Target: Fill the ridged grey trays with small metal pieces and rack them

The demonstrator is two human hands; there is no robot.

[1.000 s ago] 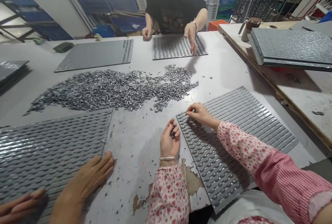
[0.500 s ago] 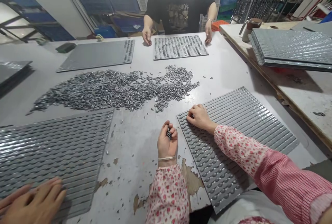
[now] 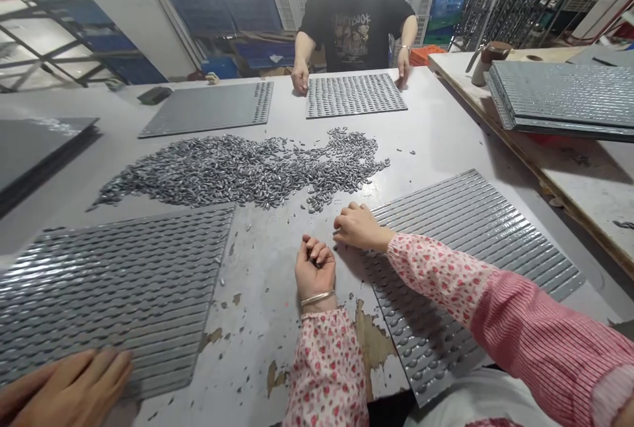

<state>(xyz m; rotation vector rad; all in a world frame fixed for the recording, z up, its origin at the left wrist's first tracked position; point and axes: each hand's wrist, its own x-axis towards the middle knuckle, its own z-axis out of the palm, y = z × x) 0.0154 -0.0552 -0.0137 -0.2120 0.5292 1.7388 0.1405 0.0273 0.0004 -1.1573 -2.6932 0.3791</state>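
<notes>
My left hand (image 3: 316, 272) is palm up with its fingers curled over several small grey oval pieces, which are mostly hidden now. Close beside it, my right hand (image 3: 360, 226) is palm down with bent fingertips pressed together, just off the left edge of a grey ridged board (image 3: 475, 229). Whether a piece sits between those fingertips I cannot see. On the near left part of this board, oval pieces lie in rows between the ridges; the far right part shows bare grooves. Beyond my hands spreads a long heap of the same pieces (image 3: 222, 169).
Another person's hands (image 3: 74, 381) rest on a second grey board (image 3: 123, 282) at left. Across the table, a person in a dark shirt (image 3: 354, 24) holds the sides of a filled board (image 3: 356, 95). A partly filled board (image 3: 208, 107) lies nearby. Stacked boards (image 3: 564, 94) stand at right.
My right hand has moved left, off the board's corner and closer to my left hand. My left fingers have curled further over the pieces. The view has shifted slightly.
</notes>
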